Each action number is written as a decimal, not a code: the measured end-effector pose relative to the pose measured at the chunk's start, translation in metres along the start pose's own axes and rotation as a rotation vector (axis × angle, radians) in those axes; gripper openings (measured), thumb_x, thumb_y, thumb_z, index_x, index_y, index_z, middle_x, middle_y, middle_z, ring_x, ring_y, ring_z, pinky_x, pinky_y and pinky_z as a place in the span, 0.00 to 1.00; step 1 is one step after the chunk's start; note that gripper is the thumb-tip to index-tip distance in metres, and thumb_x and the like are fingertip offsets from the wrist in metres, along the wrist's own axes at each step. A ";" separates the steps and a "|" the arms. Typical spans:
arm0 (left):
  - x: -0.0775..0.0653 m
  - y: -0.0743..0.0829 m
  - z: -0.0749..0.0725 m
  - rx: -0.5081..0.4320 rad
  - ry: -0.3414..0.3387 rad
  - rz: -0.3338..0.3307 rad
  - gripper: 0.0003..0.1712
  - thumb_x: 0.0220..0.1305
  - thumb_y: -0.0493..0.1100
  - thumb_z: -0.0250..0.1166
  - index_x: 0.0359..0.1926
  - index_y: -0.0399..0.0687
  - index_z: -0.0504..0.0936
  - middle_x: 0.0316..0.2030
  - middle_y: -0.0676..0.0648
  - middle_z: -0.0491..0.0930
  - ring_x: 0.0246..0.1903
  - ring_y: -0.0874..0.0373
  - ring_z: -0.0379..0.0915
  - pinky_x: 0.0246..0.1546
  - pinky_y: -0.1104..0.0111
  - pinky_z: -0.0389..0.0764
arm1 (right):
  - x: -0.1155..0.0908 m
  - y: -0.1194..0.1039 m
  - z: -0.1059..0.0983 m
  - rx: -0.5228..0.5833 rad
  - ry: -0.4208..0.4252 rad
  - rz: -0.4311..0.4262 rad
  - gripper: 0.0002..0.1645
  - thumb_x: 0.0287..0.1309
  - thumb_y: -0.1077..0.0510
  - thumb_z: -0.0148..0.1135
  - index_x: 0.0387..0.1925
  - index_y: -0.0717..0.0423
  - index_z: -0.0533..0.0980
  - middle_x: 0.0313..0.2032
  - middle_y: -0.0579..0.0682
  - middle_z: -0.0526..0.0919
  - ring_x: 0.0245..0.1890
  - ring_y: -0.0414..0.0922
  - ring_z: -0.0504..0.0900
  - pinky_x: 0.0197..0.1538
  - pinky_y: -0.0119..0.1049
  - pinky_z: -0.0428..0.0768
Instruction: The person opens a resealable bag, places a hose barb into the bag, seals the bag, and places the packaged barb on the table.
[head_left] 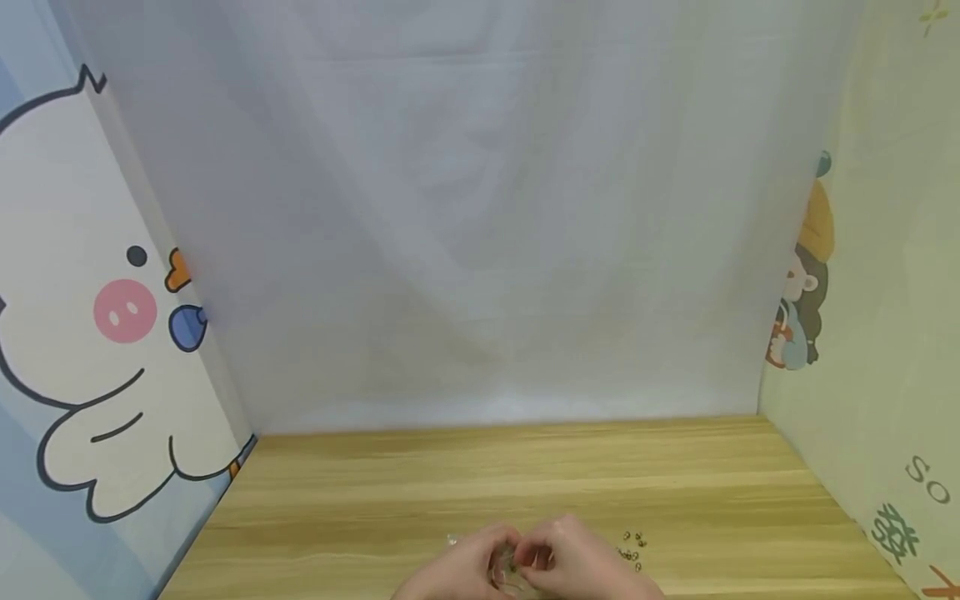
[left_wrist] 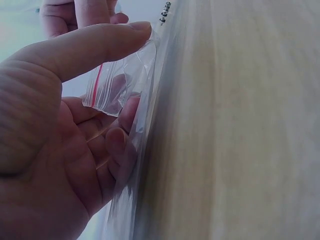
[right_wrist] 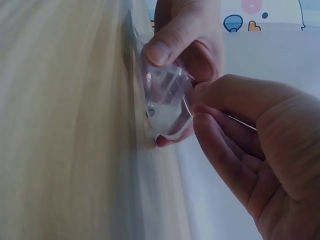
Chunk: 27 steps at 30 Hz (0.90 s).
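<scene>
Between my hands is a small clear zip bag (left_wrist: pixel 111 90) with a red line along its mouth. My left hand (head_left: pixel 461 571) holds the bag, thumb on one side and curled fingers on the other. At the bag's edge, the thumb and forefinger of my right hand (head_left: pixel 577 562) pinch the plastic. In the right wrist view, a small dark round piece (right_wrist: pixel 151 112) shows against the clear film. Both hands are low over the wooden table, at the bottom of the head view.
Several small dark metal-looking pieces (head_left: pixel 632 552) lie scattered on the wooden table (head_left: pixel 360 500), right of my right hand. A bit of clear plastic (head_left: pixel 452 540) lies just beyond my left hand. A white cloth (head_left: pixel 480 250) hangs behind, with printed panels at both sides.
</scene>
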<state>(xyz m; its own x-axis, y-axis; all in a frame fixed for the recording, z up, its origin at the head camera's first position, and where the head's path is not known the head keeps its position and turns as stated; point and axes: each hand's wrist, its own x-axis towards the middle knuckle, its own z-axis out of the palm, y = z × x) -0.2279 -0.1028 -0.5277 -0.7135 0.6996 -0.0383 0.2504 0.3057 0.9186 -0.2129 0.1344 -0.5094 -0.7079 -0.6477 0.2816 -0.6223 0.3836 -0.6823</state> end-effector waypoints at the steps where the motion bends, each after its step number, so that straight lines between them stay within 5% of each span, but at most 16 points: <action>1: 0.000 0.000 0.000 0.003 0.002 -0.003 0.24 0.61 0.39 0.79 0.56 0.55 0.82 0.38 0.54 0.79 0.33 0.65 0.73 0.34 0.71 0.75 | -0.001 0.000 -0.001 0.015 -0.004 0.000 0.07 0.61 0.67 0.74 0.40 0.54 0.89 0.35 0.38 0.89 0.31 0.28 0.82 0.35 0.26 0.83; 9: 0.002 -0.001 0.002 0.063 0.011 0.073 0.29 0.57 0.35 0.81 0.58 0.49 0.81 0.39 0.55 0.78 0.32 0.69 0.72 0.34 0.74 0.77 | -0.011 0.008 -0.019 0.167 -0.023 0.051 0.08 0.65 0.65 0.74 0.45 0.55 0.89 0.38 0.41 0.90 0.33 0.32 0.84 0.36 0.32 0.85; 27: 0.001 -0.004 0.000 0.074 0.004 0.074 0.28 0.59 0.34 0.81 0.58 0.48 0.81 0.42 0.57 0.77 0.32 0.70 0.72 0.34 0.74 0.78 | -0.066 0.048 -0.069 0.305 -0.037 0.182 0.09 0.67 0.63 0.72 0.47 0.58 0.86 0.42 0.52 0.89 0.39 0.38 0.85 0.43 0.35 0.86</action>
<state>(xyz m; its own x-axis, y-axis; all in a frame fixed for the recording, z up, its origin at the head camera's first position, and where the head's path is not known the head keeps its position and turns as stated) -0.2295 -0.1031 -0.5313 -0.6938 0.7196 0.0299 0.3497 0.3002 0.8875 -0.2193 0.2412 -0.5145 -0.7818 -0.6126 0.1163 -0.3549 0.2839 -0.8907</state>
